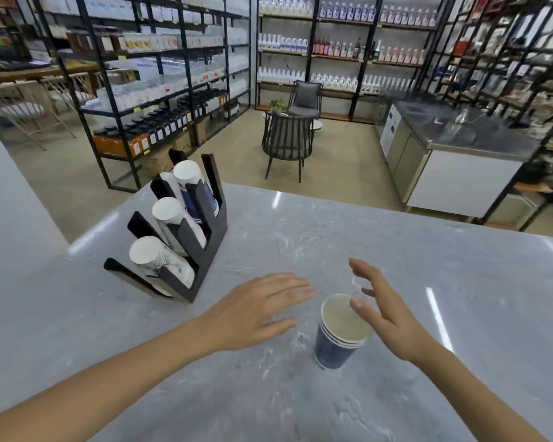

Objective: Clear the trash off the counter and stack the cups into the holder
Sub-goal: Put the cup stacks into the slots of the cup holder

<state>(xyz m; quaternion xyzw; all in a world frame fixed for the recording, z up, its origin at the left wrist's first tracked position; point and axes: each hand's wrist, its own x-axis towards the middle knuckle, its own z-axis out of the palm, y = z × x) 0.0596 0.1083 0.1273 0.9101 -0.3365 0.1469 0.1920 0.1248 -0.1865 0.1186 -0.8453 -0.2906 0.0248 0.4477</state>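
Note:
A short stack of blue paper cups (pixel 336 344) stands upright on the grey marble counter (pixel 300 234), mouth up, white inside. My right hand (pixel 383 314) hovers open just right of its rim, thumb over the opening, not gripping. My left hand (pixel 259 311) is flat and open, palm down, to the left of the stack. A black cup holder (pixel 205 250) stands at the counter's left, its three slanted slots each holding a stack of cups lying with white bottoms (pixel 146 250) toward me.
The counter's far edge drops to a shop floor with a dark chair (pixel 286 145) and a small round table. Black shelving with bottles lines the left and back walls. A steel-topped unit (pixel 454 161) stands at the right.

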